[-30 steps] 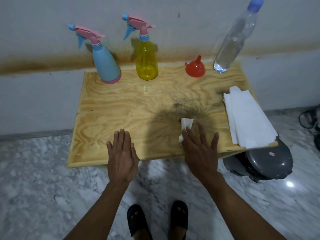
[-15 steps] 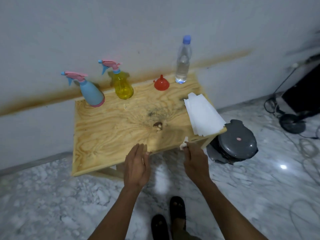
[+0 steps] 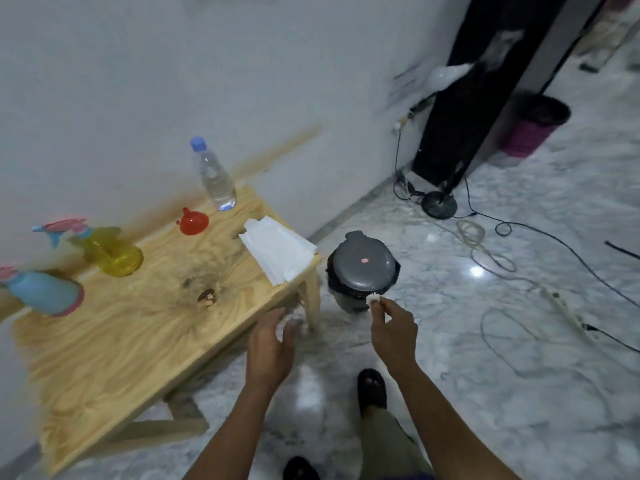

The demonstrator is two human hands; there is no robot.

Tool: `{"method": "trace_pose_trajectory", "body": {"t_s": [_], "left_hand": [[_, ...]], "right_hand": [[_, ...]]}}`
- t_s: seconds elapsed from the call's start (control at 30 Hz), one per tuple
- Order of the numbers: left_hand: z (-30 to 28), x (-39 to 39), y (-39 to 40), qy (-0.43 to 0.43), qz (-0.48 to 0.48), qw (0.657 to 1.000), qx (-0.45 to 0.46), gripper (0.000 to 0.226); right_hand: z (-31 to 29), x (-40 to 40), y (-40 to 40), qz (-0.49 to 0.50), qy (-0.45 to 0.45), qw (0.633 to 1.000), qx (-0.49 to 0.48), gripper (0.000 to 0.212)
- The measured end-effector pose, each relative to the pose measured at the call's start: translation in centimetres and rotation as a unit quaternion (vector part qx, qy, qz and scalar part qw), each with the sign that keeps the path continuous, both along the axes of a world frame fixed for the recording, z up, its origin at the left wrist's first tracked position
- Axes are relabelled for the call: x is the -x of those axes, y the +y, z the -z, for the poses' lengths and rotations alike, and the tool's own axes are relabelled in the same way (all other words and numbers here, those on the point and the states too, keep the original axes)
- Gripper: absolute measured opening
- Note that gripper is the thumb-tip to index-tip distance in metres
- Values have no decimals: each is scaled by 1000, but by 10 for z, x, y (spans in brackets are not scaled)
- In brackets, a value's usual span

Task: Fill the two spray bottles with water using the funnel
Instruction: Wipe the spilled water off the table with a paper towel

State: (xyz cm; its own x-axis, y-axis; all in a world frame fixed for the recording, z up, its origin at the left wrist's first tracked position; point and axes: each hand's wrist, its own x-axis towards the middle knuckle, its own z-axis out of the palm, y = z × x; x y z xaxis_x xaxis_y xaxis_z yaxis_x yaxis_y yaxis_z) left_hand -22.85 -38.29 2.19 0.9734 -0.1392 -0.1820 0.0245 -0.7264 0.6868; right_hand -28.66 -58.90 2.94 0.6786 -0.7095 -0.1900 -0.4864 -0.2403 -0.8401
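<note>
So we've got a crumpled tissue wad (image 3: 373, 298) pinched in our right hand (image 3: 393, 332), held right over the grey lidded bin (image 3: 362, 266), probably to toss it. Left hand (image 3: 268, 348) hangs loose near the wooden table (image 3: 104, 344) corner, holding nothing. Both spray bottles, blue (image 3: 43, 291) and yellow (image 3: 112, 254), stand capped by the wall, with the red funnel (image 3: 193, 221) upside down beside the water bottle (image 3: 214, 176), so filling looks done or not started.

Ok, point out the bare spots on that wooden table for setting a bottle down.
The table's near half is bare, from the dark knot to the front edge. The back is crowded: blue spray bottle, yellow spray bottle, funnel, water bottle, paper towels.
</note>
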Motion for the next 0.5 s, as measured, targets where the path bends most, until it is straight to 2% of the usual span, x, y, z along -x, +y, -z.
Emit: {"method": "trace_pose_trajectory", "body": {"t_s": [0.23, 0.37, 0.5], "left_hand": [[3, -37, -104, 28, 49, 998, 21, 44], [4, -61, -168, 49, 18, 998, 29, 32], [-6, -76, -214, 50, -6, 998, 43, 30]], "right_hand": [[18, -5, -102, 103, 8, 993, -51, 22], [30, -22, -155, 102, 34, 992, -70, 24], [35, -43, -191, 93, 64, 991, -65, 26]]}}
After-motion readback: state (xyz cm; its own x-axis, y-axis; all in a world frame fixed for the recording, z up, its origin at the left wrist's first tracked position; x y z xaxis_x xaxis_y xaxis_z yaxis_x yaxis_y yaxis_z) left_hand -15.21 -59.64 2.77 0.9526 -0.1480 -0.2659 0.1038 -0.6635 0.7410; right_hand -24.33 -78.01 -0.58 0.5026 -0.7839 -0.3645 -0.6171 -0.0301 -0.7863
